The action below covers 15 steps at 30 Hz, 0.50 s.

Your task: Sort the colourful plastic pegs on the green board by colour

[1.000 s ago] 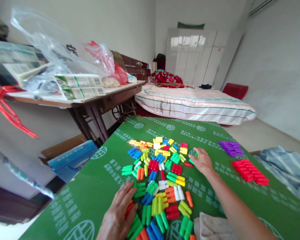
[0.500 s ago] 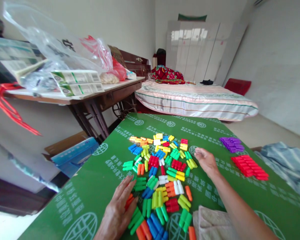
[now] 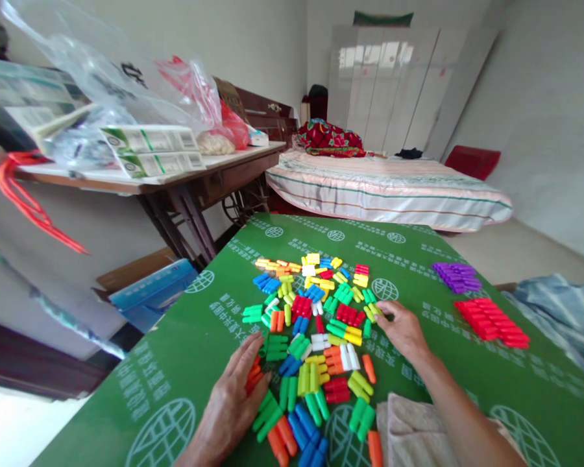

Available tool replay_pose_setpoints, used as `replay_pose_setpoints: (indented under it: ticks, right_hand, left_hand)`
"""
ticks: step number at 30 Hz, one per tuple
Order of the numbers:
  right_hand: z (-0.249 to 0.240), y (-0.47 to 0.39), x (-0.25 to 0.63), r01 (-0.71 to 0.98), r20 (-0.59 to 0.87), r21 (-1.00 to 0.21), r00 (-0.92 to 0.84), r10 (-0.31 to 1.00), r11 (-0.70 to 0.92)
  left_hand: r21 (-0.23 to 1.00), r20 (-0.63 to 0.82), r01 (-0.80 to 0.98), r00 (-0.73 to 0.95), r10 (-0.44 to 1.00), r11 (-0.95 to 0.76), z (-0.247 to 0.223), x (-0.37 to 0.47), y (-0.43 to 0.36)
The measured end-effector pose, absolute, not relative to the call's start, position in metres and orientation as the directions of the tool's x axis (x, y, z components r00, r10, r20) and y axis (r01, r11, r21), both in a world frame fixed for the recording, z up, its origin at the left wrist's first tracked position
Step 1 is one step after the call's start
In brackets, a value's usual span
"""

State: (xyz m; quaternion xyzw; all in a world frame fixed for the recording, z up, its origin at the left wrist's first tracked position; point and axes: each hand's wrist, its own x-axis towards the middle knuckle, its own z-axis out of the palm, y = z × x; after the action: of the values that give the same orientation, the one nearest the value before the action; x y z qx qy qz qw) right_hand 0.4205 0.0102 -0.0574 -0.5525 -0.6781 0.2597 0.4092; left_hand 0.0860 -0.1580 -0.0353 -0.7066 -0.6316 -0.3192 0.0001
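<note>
Many small bullet-shaped plastic blocks, joined in little groups, lie scattered across the green table [image 3: 175, 363]. My left hand [image 3: 231, 399] rests on the tabletop at the left of the scatter, fingers stretched out. Orange blocks [image 3: 254, 376] show between its thumb and fingers, and dark green blocks [image 3: 276, 347] lie just beyond its fingertips. At the right side of the scatter, my right hand [image 3: 403, 329] has its thumb and forefinger pinched at the end of some yellow-green blocks [image 3: 371, 312], which still lie on the table. Dark red blocks [image 3: 350, 315] are close by.
Sorted purple blocks [image 3: 456, 277] and red blocks [image 3: 491, 322] form two groups at the right. A folded beige cloth [image 3: 409, 431] lies under my right forearm. A sewing-machine table [image 3: 214, 170] with boxes and plastic bags stands left; a bed [image 3: 384, 188] is beyond.
My right hand has moved down and closed its fingertips at the yellow-green blocks. My left hand stays in about the same place. The view has shifted slightly.
</note>
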Motion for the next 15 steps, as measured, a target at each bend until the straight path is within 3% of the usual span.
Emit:
replay_pose_setpoints:
  ticks: [15]
  right_hand:
    - [-0.067, 0.0, 0.425, 0.53, 0.33, -0.786, -0.074, 0.941, 0.317]
  left_hand:
    - [0.497, 0.35, 0.863, -0.105, 0.931, -0.09, -0.041, 0.091, -0.162]
